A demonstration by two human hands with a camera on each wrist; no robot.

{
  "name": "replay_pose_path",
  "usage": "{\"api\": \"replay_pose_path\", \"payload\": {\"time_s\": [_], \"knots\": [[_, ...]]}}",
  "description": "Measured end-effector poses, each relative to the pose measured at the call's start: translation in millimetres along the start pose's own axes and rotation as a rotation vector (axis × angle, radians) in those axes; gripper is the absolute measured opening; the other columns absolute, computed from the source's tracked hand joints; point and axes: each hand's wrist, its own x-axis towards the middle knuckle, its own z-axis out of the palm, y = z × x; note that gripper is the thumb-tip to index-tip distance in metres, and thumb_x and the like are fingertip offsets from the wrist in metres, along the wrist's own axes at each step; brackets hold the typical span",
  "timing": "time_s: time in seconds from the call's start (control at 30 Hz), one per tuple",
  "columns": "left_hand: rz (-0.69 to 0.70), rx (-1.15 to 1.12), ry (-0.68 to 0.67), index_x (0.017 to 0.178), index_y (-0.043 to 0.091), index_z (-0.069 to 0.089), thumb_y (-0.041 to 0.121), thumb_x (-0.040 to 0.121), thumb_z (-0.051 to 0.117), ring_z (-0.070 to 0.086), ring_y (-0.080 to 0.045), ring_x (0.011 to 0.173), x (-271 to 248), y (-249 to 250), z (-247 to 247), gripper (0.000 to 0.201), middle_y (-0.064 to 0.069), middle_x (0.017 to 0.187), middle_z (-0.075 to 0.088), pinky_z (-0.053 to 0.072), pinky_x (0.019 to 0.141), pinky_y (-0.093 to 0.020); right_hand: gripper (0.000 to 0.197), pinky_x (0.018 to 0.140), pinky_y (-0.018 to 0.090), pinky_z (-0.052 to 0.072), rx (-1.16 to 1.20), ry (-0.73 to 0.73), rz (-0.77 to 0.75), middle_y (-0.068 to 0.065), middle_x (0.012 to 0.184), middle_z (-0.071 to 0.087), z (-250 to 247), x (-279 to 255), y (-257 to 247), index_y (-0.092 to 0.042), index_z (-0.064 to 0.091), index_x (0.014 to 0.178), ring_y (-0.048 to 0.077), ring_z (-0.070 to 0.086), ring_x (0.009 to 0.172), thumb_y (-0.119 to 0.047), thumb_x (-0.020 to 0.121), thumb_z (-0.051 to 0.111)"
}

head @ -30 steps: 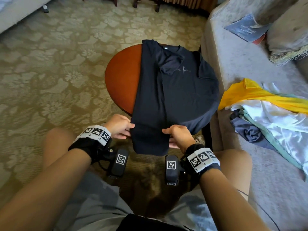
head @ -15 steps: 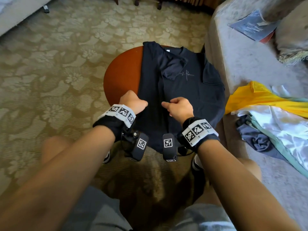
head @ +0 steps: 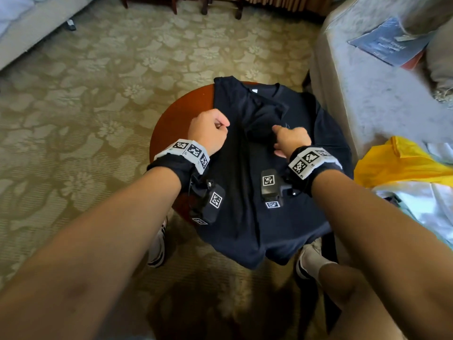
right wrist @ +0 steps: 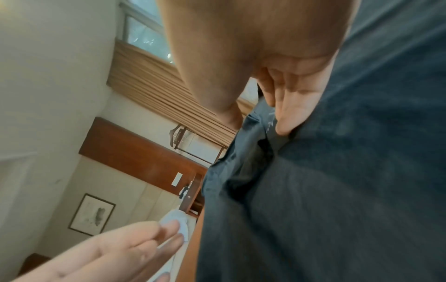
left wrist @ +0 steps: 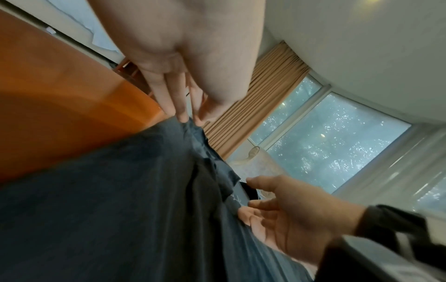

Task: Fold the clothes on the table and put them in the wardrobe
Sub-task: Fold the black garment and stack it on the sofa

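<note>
A dark navy T-shirt (head: 269, 192) lies face up on the round wooden table (head: 181, 119), its left side folded in and one sleeve doubled over the chest. The hem hangs over the near edge. My left hand (head: 208, 133) sits at the shirt's folded left edge; in the left wrist view its straight fingertips (left wrist: 183, 118) touch the cloth (left wrist: 120, 200). My right hand (head: 289, 138) hovers at the folded sleeve with fingers loosely spread (left wrist: 277, 206); its fingers (right wrist: 284, 114) brush the fabric (right wrist: 337, 190). Neither hand holds anything.
A grey sofa (head: 367, 94) stands right of the table, with a yellow garment (head: 404, 163), white and other clothes (head: 429, 204) and a blue booklet (head: 387, 42) on it. Patterned carpet surrounds the table. A bed corner (head: 29, 28) is far left. My feet are under the table's near edge.
Both hands have let go of the hem at the near edge and moved up the shirt to its chest area. The view has come closer over the table.
</note>
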Motion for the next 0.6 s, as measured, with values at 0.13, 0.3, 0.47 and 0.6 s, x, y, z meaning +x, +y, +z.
{"api": "replay_pose_path", "payload": {"time_s": [0.13,0.3,0.47,0.6], "knots": [[0.048,0.033,-0.068,0.108,0.017,0.066,0.01,0.089,0.061,0.06,-0.018,0.109,29,1,24,0.021,-0.001,0.12,0.065,0.039,0.082,-0.014,0.046,0.058,0.032,0.058,-0.076,0.001,-0.023,0.013,0.108,0.069,2,43,-15,-0.003,0.064,0.114,0.024,0.068,0.085,-0.036,0.084,0.071],[0.047,0.101,-0.297,0.141,0.016,0.044,0.022,0.091,0.066,0.028,-0.02,0.144,50,-2,50,0.056,-0.003,0.156,0.031,0.024,0.112,-0.027,0.04,0.075,0.037,0.058,-0.196,0.024,-0.021,0.013,0.093,0.07,5,81,-32,-0.007,0.063,0.094,0.03,0.069,0.082,-0.044,0.081,0.074],[0.084,0.182,-0.466,0.154,0.015,0.016,0.039,0.091,0.063,-0.002,-0.016,0.149,60,-7,57,0.083,-0.001,0.163,0.004,0.011,0.119,-0.033,0.015,0.089,0.031,0.046,-0.304,0.089,-0.196,0.01,0.113,0.064,5,102,-43,-0.017,0.062,0.09,0.031,0.06,0.116,-0.032,0.09,0.062],[0.159,0.467,-0.551,0.155,0.012,-0.001,0.055,0.094,0.047,-0.014,-0.021,0.148,59,-10,70,0.088,-0.005,0.162,-0.011,-0.002,0.121,-0.039,0.037,0.082,0.024,0.038,-0.275,0.182,-0.262,0.008,0.127,0.059,5,108,-49,-0.017,0.05,0.132,0.026,0.057,0.116,-0.023,0.095,0.053]]}}
